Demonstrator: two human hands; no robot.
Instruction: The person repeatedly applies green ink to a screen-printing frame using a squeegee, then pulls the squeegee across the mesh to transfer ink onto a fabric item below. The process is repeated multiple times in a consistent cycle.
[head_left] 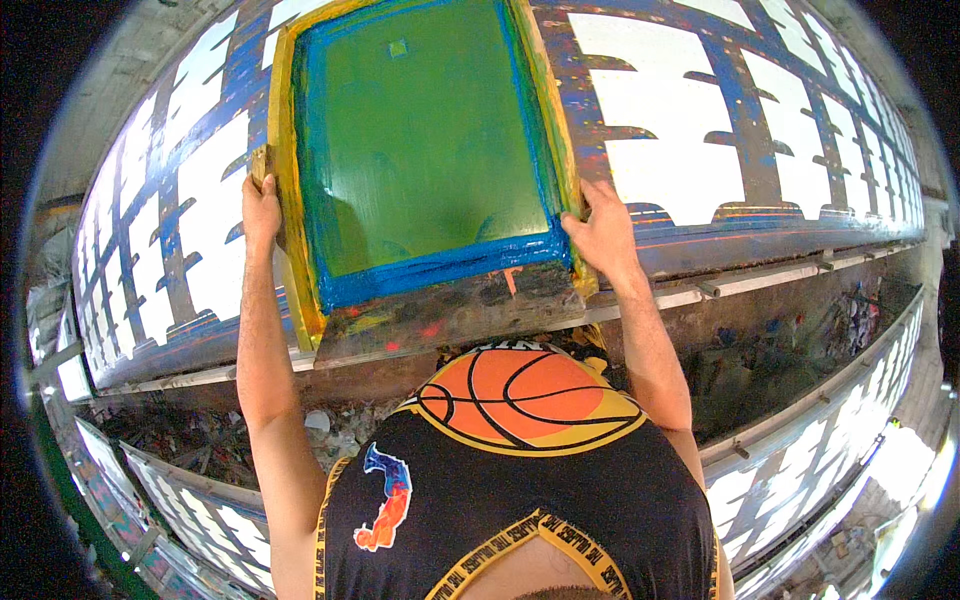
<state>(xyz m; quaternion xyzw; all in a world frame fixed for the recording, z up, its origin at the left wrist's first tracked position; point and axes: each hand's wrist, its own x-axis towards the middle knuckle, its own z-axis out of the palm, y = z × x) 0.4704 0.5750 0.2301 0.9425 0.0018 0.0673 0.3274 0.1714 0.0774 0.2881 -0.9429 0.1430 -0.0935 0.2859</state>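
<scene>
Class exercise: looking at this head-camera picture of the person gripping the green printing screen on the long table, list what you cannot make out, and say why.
- Screen frame: far end cut off by the top edge.
- Left hand: fingertips hidden behind the frame's side.
- Right hand: fingertips hidden over the frame's edge.
- White cloth pieces under the frame: covered by it.
- Litter beneath the table: too small, shadowed.

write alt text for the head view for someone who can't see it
A person's left hand and right hand grip the two sides of a wooden screen-printing frame with green mesh edged in blue, lying on a long print table. White cut fabric pieces line the table on both sides.
</scene>
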